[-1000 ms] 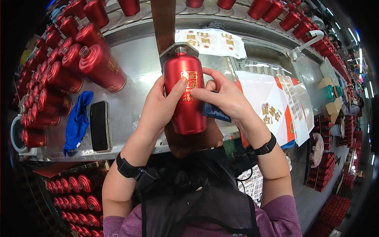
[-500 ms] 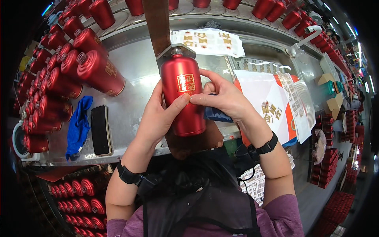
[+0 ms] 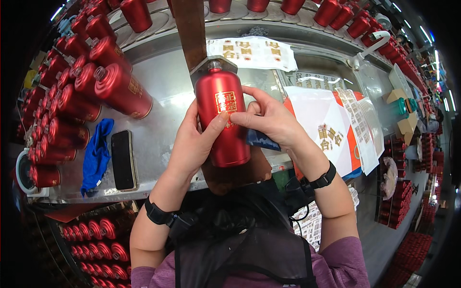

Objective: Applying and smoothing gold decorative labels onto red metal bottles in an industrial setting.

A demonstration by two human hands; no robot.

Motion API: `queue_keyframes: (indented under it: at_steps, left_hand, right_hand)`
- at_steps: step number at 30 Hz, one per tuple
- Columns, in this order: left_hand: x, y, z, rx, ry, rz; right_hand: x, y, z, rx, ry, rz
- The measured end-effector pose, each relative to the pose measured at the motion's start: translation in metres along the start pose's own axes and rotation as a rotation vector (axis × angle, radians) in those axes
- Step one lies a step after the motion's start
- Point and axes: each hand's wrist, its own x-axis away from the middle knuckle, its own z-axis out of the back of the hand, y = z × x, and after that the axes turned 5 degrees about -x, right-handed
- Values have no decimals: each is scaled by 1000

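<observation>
A glossy red bottle point(image 3: 224, 144) with a clear neck and a gold square emblem lies on a brown support in front of me, its neck pointing away. My left hand point(image 3: 194, 139) is wrapped round its left side, thumb on the front just below the emblem. From the right, my right hand point(image 3: 271, 120) grips the bottle, its thumb tip close to the left thumb. A dark blue, flat piece point(image 3: 263, 140) sticks out from under the curled fingers of that hand; its kind is unclear. Both thumbs lie over small gold marks under the emblem.
Many red bottles point(image 3: 122, 91) crowd the metal table's left side, near a blue cloth point(image 3: 97, 156) and a black phone point(image 3: 124, 161). Gold transfer sheets point(image 3: 252, 53) lie beyond the bottle, and more papers point(image 3: 317, 115) at right. A brown upright bar point(image 3: 190, 31) and white pipe point(image 3: 372, 50) stand behind.
The row of red bottles at the back has shifted to the right. My hands keep their grip on the bottle, with the thumbs moved only slightly.
</observation>
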Motion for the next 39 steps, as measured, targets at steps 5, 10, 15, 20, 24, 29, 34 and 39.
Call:
queue_keyframes:
  at_steps: [5, 10, 15, 20, 24, 29, 34, 39]
  left_hand:
    - [-1, 1, 0, 8, -38, -3]
    - [1, 3, 0, -13, -36, -4]
    - [2, 1, 1, -31, -16, 5]
    - [-1, -5, -4, -41, -22, -9]
    - [4, -6, 2, -68, -1, -30]
    - [32, -8, 13, -814, -61, -325]
    - [48, -16, 11, -921, -25, -398]
    - [48, -19, 9, -935, 53, -366]
  right_hand:
    - [2, -1, 6, 45, -7, -22]
    - [-4, -15, 17, 22, 128, 17]
    - [-4, -54, 10, 102, 102, 261]
    - [-21, -75, 19, 694, 141, 415]
    - [-16, -74, -4, 833, 6, 517]
    - [2, -44, -2, 1199, -19, 1051]
    - [40, -35, -27, 878, -255, 674]
    - [-2, -62, -8, 865, -18, 728]
